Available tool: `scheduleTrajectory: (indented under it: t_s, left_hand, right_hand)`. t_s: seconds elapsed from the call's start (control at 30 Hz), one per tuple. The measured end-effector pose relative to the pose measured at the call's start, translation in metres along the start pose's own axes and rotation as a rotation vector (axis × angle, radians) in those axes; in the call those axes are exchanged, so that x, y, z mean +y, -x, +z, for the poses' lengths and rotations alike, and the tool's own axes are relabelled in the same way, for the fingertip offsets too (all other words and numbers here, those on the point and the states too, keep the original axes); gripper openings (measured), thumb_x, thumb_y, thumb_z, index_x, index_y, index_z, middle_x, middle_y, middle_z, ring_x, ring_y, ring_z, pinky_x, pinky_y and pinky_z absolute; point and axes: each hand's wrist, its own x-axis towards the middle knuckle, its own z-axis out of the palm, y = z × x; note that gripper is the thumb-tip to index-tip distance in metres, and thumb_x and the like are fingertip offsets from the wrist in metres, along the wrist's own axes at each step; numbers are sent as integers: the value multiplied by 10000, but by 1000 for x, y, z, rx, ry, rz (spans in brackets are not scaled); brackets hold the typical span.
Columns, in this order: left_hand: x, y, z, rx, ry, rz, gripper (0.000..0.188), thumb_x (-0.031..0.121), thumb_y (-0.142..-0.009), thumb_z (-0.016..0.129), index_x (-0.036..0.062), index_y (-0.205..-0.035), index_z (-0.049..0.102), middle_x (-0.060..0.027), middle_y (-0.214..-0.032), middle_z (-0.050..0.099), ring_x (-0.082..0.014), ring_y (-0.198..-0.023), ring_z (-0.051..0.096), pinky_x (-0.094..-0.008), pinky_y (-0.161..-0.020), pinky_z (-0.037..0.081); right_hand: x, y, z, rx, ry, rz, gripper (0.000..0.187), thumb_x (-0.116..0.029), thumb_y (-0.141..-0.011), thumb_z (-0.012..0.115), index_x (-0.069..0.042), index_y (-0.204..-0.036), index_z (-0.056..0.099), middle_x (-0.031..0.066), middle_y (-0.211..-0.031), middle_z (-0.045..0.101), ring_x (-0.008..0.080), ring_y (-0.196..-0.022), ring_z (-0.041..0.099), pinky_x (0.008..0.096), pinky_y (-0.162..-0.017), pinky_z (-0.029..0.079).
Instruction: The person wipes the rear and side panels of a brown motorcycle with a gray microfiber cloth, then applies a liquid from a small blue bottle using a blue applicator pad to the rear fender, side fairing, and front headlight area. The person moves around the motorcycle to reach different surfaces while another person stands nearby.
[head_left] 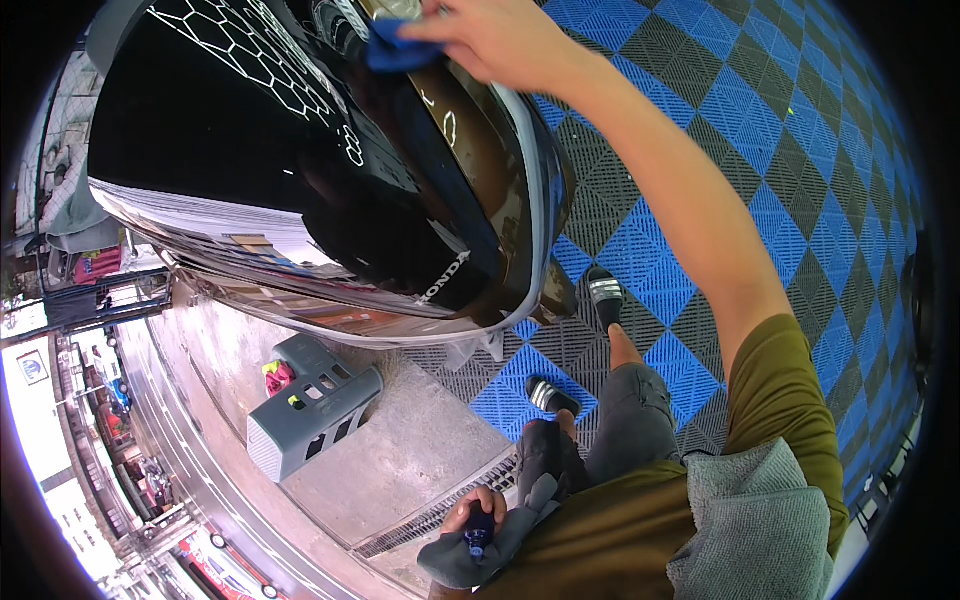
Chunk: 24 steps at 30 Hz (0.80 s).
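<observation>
My right hand (490, 38) stretches out to the far top and presses a blue cloth (398, 48) against the glossy dark car (220, 130). Its fingers are closed round the cloth, close to a strip of brown-looking bodywork. Low in the view, near my body, my left hand (458, 513) grips a small dark blue bottle (480, 530). A grey cloth (450, 562) hangs around that hand and partly hides it. Over my right side is draped another grey towel (760, 525). White honeycomb-shaped lights reflect in the car's surface.
Blue and grey interlocking floor tiles (720, 130) lie under my feet, which wear dark striped slides (550, 395). A grey plastic step stool (315, 405) stands on the concrete, with a pink and yellow item (278, 377) by it. A drain grate (440, 510) runs alongside. Beyond is a road (190, 440).
</observation>
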Motion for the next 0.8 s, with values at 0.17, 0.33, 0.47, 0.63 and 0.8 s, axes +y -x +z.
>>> scheduleTrajectory:
  t_s: [0.17, 0.33, 0.47, 0.63, 0.8]
  left_hand:
    - [-6, -3, -6, -27, -53, -9, 468, 533, -928, 608, 83, -948, 477, -66, -852, 479, -127, -680, 395, -246, -619, 321]
    - [-7, 6, -13, -13, -47, -8, 468, 533, -929, 608, 84, -940, 478, -72, -845, 480, -124, -683, 392, -252, -624, 318]
    - [-6, 8, -18, -41, -65, -28, 479, 548, -934, 599, 85, -932, 475, -78, -832, 480, -124, -677, 387, -259, -628, 319]
    - [-10, 10, -18, -75, -44, -13, 473, 540, -951, 579, 78, -931, 478, -78, -831, 484, -124, -664, 385, -251, -615, 319]
    - [-16, 5, -7, -61, -73, -26, 467, 526, -957, 572, 68, -934, 479, -73, -836, 484, -128, -669, 389, -246, -606, 318]
  right_hand:
    - [11, -6, 22, 131, -58, -17, 274, -106, -818, 627, -119, -1076, 719, 129, -967, 606, 333, -933, 603, 441, -780, 489]
    - [-57, 115, 16, -57, -15, 74, 369, -122, -820, 649, -246, -1162, 710, 15, -1103, 590, 219, -1003, 574, 396, -796, 429]
    - [-120, 186, 4, -40, -157, 101, 492, -87, -653, 709, -206, -1130, 707, 29, -1155, 604, 225, -1039, 593, 402, -874, 439]
    - [-75, 156, 9, -24, -118, 120, 374, -94, -781, 646, -208, -1134, 690, 41, -1165, 611, 240, -1053, 586, 418, -843, 432]
    - [28, 14, 19, 177, -243, 47, 252, -100, -816, 630, -97, -1057, 704, 141, -951, 635, 352, -930, 629, 452, -799, 507]
